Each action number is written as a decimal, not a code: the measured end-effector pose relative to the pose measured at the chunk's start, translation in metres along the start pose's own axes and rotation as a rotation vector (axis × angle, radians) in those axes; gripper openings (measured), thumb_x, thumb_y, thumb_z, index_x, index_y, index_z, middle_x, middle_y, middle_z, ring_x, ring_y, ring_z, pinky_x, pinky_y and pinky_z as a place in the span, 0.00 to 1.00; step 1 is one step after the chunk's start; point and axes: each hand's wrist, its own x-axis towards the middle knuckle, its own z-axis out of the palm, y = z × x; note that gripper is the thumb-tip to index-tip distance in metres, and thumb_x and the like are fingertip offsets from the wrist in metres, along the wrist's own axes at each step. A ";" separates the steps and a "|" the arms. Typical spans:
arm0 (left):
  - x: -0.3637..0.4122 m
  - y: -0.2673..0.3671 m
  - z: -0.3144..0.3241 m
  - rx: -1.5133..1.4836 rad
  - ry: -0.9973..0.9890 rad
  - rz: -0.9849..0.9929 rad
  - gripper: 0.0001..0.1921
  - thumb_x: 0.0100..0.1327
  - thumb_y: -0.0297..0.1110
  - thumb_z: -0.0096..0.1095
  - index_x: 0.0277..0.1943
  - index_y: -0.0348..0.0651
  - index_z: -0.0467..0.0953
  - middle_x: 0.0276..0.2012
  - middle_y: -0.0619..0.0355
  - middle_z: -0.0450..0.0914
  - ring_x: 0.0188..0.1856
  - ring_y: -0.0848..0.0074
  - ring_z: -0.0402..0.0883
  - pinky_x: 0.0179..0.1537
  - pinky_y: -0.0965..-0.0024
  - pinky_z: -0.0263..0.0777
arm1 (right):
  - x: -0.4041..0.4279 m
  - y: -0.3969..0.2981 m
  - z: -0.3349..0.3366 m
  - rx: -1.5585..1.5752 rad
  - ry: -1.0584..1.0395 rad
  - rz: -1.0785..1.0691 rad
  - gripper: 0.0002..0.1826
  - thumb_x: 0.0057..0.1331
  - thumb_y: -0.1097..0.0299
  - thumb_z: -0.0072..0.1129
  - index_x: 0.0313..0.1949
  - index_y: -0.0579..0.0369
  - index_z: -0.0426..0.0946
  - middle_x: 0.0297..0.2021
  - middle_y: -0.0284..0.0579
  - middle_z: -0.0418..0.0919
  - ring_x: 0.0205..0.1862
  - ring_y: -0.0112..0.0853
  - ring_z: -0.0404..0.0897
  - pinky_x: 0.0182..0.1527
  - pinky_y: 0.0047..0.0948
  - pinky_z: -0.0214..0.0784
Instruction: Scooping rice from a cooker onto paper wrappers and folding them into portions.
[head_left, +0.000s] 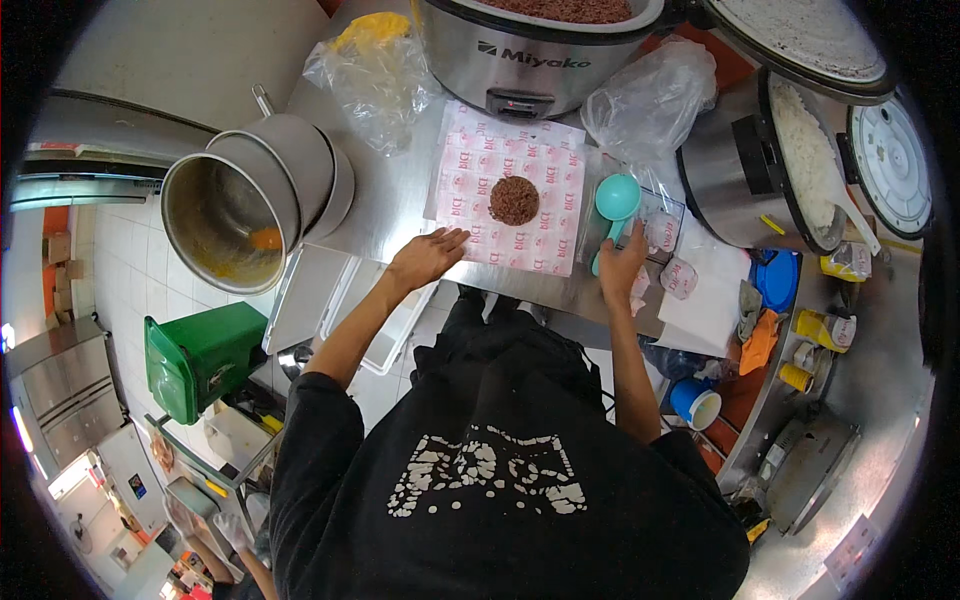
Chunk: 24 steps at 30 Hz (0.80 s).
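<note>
A round mound of cooked reddish-brown rice sits on a stack of printed paper wrappers on the steel table. My left hand lies palm down at the lower left edge of the top sheet, fingertips touching it. To the right of the paper, my right hand grips the handle of a turquoise plastic scoop, thumb across it. The scoop's bowl points away from me. Just right of that hand are two paper-wrapped portions, one on a clear plastic tray.
A large Miyako cooker of brown rice stands behind the paper. Right is an open cooker of white rice. Plastic bags flank the middle. Stacked metal pots are left, a green bin below. Another person's gloved hands show lower left.
</note>
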 end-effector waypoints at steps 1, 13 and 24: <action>-0.004 0.001 0.003 0.002 0.021 -0.012 0.17 0.64 0.31 0.54 0.55 0.38 0.73 0.66 0.48 0.71 0.63 0.61 0.76 0.61 0.60 0.74 | -0.005 -0.016 -0.010 0.002 -0.011 -0.005 0.35 0.58 0.78 0.56 0.67 0.62 0.63 0.55 0.60 0.73 0.58 0.53 0.69 0.66 0.50 0.57; 0.021 0.003 -0.030 -0.152 0.232 -0.358 0.12 0.71 0.35 0.51 0.53 0.41 0.68 0.35 0.49 0.84 0.40 0.62 0.85 0.62 0.56 0.67 | 0.013 -0.070 0.001 -0.052 -0.697 -0.706 0.13 0.62 0.66 0.62 0.46 0.53 0.84 0.46 0.45 0.81 0.52 0.41 0.73 0.58 0.44 0.62; 0.004 0.016 0.002 -0.257 0.139 -0.222 0.23 0.57 0.28 0.63 0.58 0.45 0.77 0.59 0.55 0.79 0.60 0.62 0.78 0.67 0.58 0.67 | -0.014 -0.024 -0.012 0.351 -0.632 -0.734 0.13 0.57 0.77 0.58 0.41 0.54 0.86 0.47 0.46 0.83 0.50 0.42 0.79 0.54 0.39 0.71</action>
